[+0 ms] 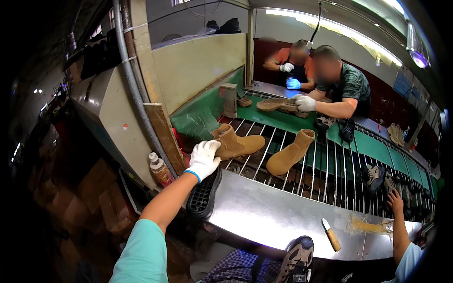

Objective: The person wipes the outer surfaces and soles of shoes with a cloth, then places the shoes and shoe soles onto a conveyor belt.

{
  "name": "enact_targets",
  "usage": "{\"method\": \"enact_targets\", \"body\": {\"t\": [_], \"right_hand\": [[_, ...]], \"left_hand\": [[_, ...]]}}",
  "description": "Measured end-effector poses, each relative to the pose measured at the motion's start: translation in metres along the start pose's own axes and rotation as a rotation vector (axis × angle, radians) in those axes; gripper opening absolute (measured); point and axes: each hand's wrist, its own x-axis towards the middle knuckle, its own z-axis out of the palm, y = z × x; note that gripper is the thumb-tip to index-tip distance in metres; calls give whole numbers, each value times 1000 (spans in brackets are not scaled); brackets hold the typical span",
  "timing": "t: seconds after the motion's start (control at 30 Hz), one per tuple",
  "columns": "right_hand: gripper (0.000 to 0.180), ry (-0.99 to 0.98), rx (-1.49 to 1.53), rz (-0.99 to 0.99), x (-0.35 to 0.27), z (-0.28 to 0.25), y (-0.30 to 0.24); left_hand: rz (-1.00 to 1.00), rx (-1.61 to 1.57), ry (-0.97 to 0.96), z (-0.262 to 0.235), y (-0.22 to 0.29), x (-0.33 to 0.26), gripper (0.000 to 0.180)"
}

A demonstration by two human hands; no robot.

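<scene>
Resting on the roller conveyor (302,174), a tan boot (236,144) is being touched at its soft shaft by the gloved left hand (204,159) (fingers together); the right hand (395,200), fingers spread, is being held empty.

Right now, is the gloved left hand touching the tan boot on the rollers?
Touching: the head view shows the left hand, in a white glove, resting its fingers on the shaft of the nearer tan boot.

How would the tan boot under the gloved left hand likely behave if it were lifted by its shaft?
The tan boot lies on its side, so it probably tips easily. Its soft-looking shaft under the left hand likely flexes. No thick sole shows, suggesting it is fairly light.
</scene>
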Motion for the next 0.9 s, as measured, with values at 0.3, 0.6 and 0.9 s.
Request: {"method": "enact_targets", "body": {"t": [0.3,0.6,0.9], "right_hand": [[78,-157,314,73,16,-1,10],[76,-320,587,88,18,-6,23],[77,-407,714,129,20,-13,29]], "left_hand": [[-269,-234,-264,8,-11,-5,67],[68,-529,-507,-19,-4,-31,28],[12,-1130,-554,-68,74,-124,16]]}}
